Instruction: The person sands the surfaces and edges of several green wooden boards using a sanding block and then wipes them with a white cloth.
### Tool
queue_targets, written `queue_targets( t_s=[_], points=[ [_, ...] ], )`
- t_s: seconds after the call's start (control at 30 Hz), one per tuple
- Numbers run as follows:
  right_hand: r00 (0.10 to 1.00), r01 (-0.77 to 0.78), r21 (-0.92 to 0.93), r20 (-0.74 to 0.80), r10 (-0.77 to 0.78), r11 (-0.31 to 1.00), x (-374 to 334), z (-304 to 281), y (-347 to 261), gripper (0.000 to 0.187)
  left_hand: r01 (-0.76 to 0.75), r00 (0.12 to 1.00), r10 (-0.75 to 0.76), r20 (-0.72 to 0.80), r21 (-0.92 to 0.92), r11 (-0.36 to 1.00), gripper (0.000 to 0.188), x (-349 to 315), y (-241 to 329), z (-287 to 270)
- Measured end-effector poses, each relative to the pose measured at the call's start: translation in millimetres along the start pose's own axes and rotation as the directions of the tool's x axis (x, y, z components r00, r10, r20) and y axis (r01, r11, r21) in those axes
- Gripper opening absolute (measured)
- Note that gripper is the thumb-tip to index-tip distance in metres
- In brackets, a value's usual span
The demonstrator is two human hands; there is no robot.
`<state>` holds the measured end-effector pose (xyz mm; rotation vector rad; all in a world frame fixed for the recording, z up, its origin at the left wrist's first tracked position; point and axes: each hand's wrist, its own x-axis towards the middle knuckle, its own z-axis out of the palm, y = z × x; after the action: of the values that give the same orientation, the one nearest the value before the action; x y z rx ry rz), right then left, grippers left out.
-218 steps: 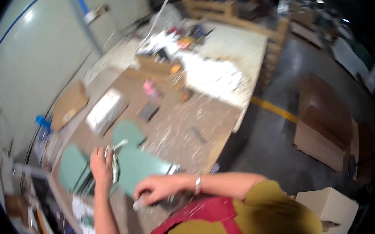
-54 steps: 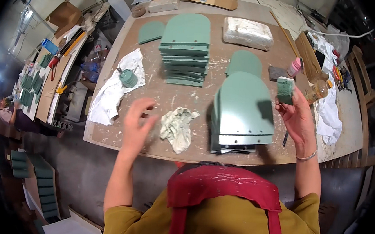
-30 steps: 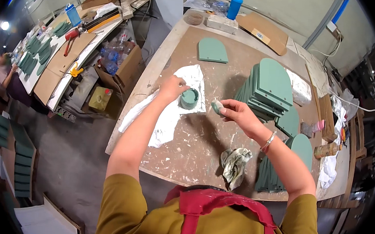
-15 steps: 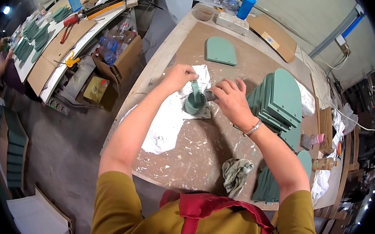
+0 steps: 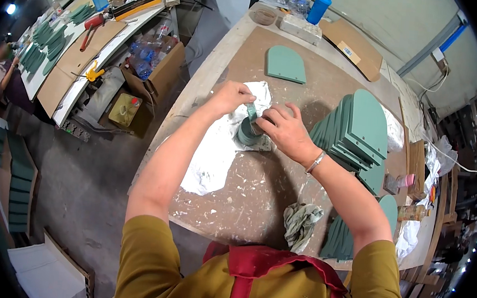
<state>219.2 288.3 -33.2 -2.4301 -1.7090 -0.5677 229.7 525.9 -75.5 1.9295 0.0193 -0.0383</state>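
- While the left hand [image 5: 233,98] pinches the top of a green-coated strip [image 5: 252,112] between thumb and fingers, just above the centre of the frame, the strip's lower end goes down to the mouth of a green jar [image 5: 245,136].
- The right hand [image 5: 289,130] is bent over the jar's right side, near the middle of the frame, its fingertips close to the strip; whether it grasps anything I cannot tell, as the fingers hide it.
- The jar stands upright on a white cloth [image 5: 210,161], which spreads toward the lower left across the brown tabletop [image 5: 240,194].
- A crumpled, stained rag [image 5: 301,224] lies below and right of centre.
- Right of the hands rises a stack of round-topped green panels [image 5: 368,125]; another pile [image 5: 339,242] sits at lower right, partly behind the right forearm.
- One single green panel [image 5: 285,64] lies flat at upper centre.
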Motion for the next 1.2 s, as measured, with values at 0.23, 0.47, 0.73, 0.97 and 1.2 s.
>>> queue_targets(
  t_s=[0.23,0.47,0.73,0.97,1.2],
  points=[
    [0.811,-0.584,0.435,0.34,0.476,0.685,-12.7,-0.8,-1.4,0.026,-0.01,0.998,0.013,-0.054,0.061,0.998,0.017,-23.4,17.1,-1.6],
    [0.491,-0.67,0.639,0.763,0.421,-0.377,-15.8,1.6,-0.3,0.036,-0.131,0.965,0.165,-0.206,0.167,0.977,0.017,-57.9,27.2,5.3],
    [0.504,-0.638,0.716,0.668,0.548,-0.285,-7.4,16.5,-6.9,0.028,-0.395,0.837,0.492,-0.242,0.356,0.847,0.012,-62.4,34.6,32.4],
    [0.544,-0.712,0.688,0.668,0.509,-0.142,-8.4,12.8,-13.2,0.03,-0.368,0.826,0.516,-0.226,0.478,0.798,0.01,-61.3,20.7,36.2],
    [0.509,-0.621,0.739,0.634,0.582,-0.262,-9.8,17.0,-3.3,0.029,-0.404,0.785,0.557,-0.27,0.459,0.791,0.011,-64.1,24.6,35.9]
  ],
)
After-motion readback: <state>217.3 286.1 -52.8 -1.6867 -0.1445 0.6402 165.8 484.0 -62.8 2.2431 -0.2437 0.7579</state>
